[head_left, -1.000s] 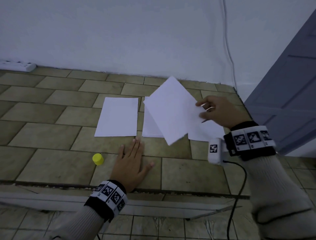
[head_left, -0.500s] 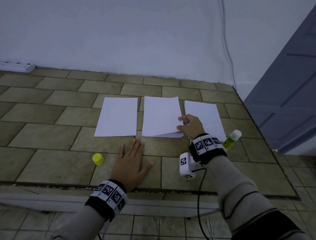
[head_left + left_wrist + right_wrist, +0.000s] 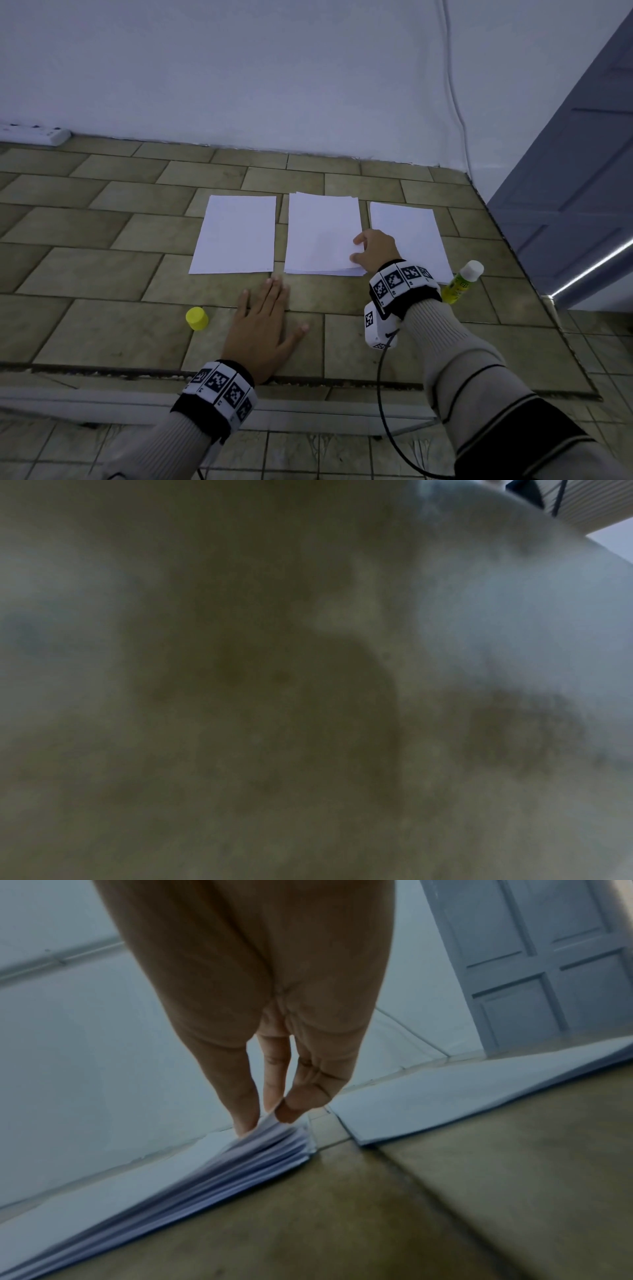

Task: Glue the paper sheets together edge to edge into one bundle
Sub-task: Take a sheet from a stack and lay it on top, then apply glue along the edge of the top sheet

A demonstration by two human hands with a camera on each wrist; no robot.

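Three white paper lots lie side by side on the tiled floor: a left sheet (image 3: 236, 234), a middle stack (image 3: 320, 233) and a right sheet (image 3: 409, 233). My right hand (image 3: 359, 250) pinches the near right corner of the middle stack (image 3: 260, 1148); its fingertips (image 3: 284, 1112) lift and fan several sheets there. My left hand (image 3: 263, 329) lies flat and open on the tiles in front of the papers, touching none of them. A glue stick (image 3: 462, 282) with a white top lies past my right wrist. Its yellow cap (image 3: 197, 318) stands left of my left hand. The left wrist view is a dark blur.
A white wall runs behind the papers, with a power strip (image 3: 34, 132) at its foot on the far left and a cable (image 3: 455, 102) hanging down. A grey door (image 3: 575, 164) stands at the right. A step edge (image 3: 342, 382) crosses the floor near me.
My right hand brought the sheet it held in the air down onto the middle stack and now pinches the stack's near right corner. The glue stick came into view. My left hand stayed still.
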